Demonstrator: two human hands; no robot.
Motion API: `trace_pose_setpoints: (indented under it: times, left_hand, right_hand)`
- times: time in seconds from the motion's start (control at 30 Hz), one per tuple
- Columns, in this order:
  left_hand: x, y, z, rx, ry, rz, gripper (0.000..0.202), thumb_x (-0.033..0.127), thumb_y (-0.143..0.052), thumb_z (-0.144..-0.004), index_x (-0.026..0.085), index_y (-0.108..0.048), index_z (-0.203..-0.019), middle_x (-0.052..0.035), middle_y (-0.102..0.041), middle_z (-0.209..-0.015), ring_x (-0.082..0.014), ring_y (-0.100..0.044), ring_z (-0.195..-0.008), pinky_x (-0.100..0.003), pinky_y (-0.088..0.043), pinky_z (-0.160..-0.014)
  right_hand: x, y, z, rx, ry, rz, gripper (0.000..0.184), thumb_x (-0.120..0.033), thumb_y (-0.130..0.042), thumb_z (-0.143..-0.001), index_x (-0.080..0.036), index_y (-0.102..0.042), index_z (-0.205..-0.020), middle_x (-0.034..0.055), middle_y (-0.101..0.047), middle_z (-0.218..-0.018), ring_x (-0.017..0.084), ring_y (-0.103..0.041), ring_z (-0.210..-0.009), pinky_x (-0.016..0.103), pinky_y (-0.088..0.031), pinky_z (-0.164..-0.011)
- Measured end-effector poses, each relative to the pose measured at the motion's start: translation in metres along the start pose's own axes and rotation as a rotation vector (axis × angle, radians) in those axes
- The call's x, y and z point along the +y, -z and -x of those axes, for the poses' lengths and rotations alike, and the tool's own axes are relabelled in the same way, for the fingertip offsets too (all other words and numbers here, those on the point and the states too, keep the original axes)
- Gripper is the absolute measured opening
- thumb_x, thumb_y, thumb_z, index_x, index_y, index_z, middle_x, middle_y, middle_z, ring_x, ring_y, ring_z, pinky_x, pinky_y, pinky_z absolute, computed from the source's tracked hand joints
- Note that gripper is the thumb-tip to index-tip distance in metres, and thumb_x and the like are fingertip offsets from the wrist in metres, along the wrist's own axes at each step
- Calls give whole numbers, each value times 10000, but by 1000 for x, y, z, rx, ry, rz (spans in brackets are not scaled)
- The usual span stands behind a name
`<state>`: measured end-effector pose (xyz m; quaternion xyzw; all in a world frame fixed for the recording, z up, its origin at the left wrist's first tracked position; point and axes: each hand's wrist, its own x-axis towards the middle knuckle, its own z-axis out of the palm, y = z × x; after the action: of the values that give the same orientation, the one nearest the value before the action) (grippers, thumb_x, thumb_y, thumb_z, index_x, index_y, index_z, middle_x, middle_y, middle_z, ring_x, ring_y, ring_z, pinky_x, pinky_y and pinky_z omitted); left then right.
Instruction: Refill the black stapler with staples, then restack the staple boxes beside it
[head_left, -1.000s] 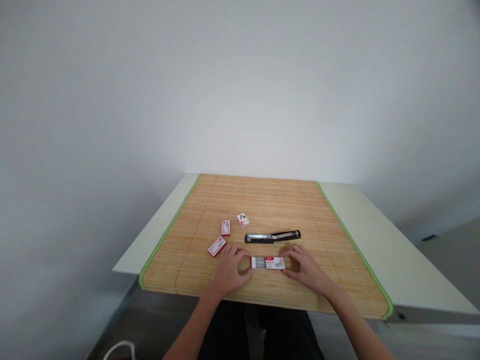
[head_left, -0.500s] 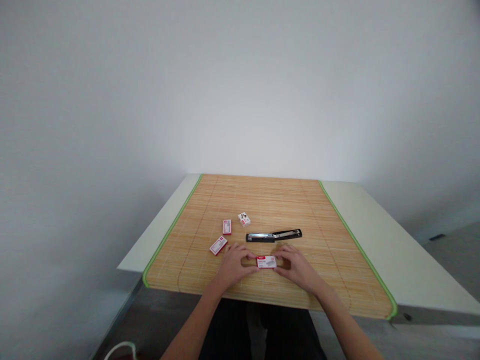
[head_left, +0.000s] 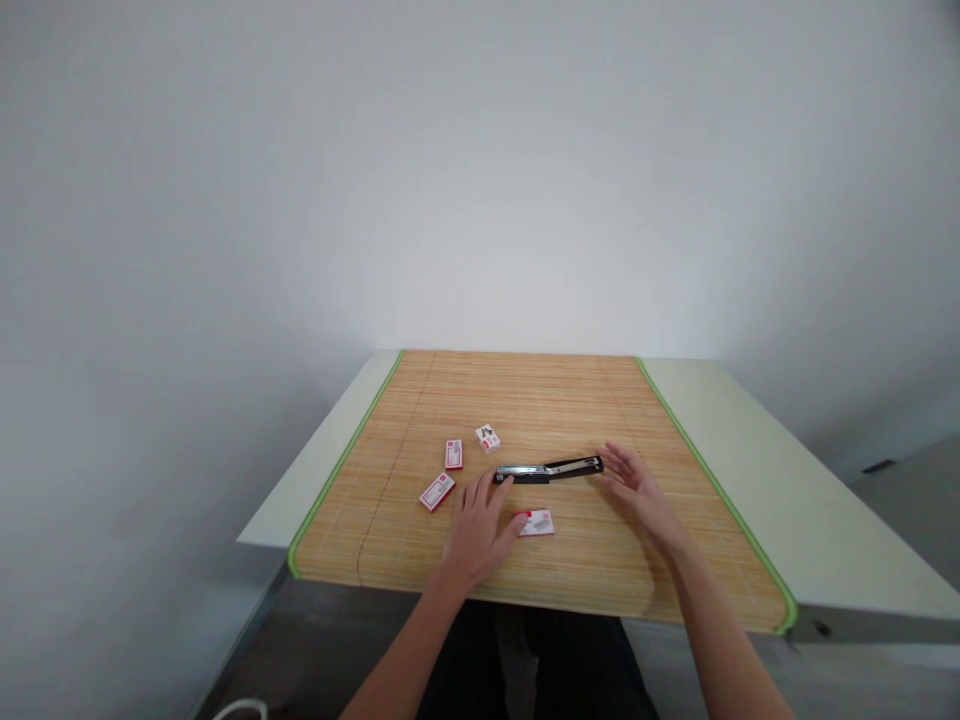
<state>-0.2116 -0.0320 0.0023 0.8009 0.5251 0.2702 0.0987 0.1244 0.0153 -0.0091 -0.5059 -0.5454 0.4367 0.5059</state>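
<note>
Reaching forward, both of my hands are out over the bamboo mat (head_left: 675,560), nothing gripped in either. Nearest me, the mat's front edge hangs just at the lip of the bench (head_left: 810,500), so everything lies within an easy forearm's stretch.

Left hand (head_left: 474,530): palm down, fingers (head_left: 501,487) spread apart, the longest tips touching or just short of the dark end of the stapler; I cannot tell which. Its thumb side sits just beside the closed staple box (head_left: 535,522), which lies flat on the mat between the two forearms, label up, not held by anyone.

Right hand (head_left: 639,492): open, fingers loosely apart and slightly cupped, just beside the stapler's far right tip, not closed on it.

Stapler (head_left: 547,469): lying flat, long axis across my view, apparently swung open along its length, metal channel showing. My judgement: the hands bracket it at both ends because a long, hinged thing is steadier taken from two points.

Farther left, three more small boxes sit apart from one another: one angled box (head_left: 436,492) near the left hand, one upright-facing box (head_left: 453,454) beyond it, one tilted box (head_left: 487,438) beyond that. Set off to the side, they leave the stapler's surroundings free.

Beyond the mat, only plain wall (head_left: 480,200).
</note>
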Motion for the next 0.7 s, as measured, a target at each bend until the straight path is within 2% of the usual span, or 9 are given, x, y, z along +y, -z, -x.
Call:
trace_pose_setpoints:
  times: [0.07, 0.17, 0.27, 0.33, 0.43, 0.57, 0.7]
  left_hand:
    - [2, -5, -1, 6, 9, -24, 556, 498, -528, -1014, 344, -428, -1539, -61, -376, -1630, -322, -345, -1478, -570, -313, -1195]
    - [2, -9, -2, 11, 16, -49, 557, 491, -523, -1017, 354, -420, -1548, -55, -372, -1638, -324, -351, -1477, -585, -315, -1197]
    - [3, -9, -2, 11, 21, -74, 556, 491, -521, -1018, 364, -418, -1550, -42, -376, -1638, -320, -352, -1480, -589, -317, -1201]
    - [3, -8, -3, 5, 21, -90, 558, 498, -517, -1019, 366, -414, -1551, -38, -379, -1636, -318, -353, -1482, -592, -314, -1206]
    - [4, -6, -3, -7, 20, -109, 564, 518, -504, -1020, 365, -407, -1555, -39, -384, -1632, -316, -352, -1484, -598, -308, -1211]
    - [5, -5, -2, -16, 14, -123, 567, 530, -496, -1019, 357, -410, -1552, -54, -406, -1613, -320, -369, -1469, -602, -305, -1211]
    - [5, -5, -3, -14, 18, -109, 544, 533, -492, -1017, 346, -447, -1526, -62, -446, -1579, -323, -389, -1450, -604, -299, -1210]
  right_hand:
    - [5, -12, -11, -49, -30, -127, 671, -495, -826, -773, -298, -582, -1366, 95, -647, -1401, 275, -594, -1293, 472, -438, -1133]
    - [7, -31, -20, -28, -32, -214, 573, -486, -838, -760, -268, -640, -1251, 89, -701, -1312, 272, -634, -1233, 482, -436, -1138]
    - [0, -44, -27, -19, 6, -259, 522, -484, -841, -758, -267, -659, -1197, 78, -723, -1257, 262, -655, -1191, 465, -464, -1112]
    - [-8, -54, -32, -63, 44, -240, 490, -469, -833, -770, -270, -671, -1188, 70, -728, -1242, 254, -662, -1174, 452, -479, -1097]
    - [-24, -77, -41, -184, 106, -118, 423, -420, -780, -822, -270, -688, -1207, 59, -723, -1258, 247, -675, -1148, 445, -502, -1065]
    - [-40, -118, -51, -347, 218, 197, 358, -270, -721, -823, -256, -734, -1181, 50, -753, -1180, 244, -693, -1085, 431, -516, -1027]
    - [-42, -142, -54, -391, 289, 454, 373, -165, -707, -772, -257, -775, -1127, 48, -771, -1112, 252, -696, -1049, 411, -522, -996]
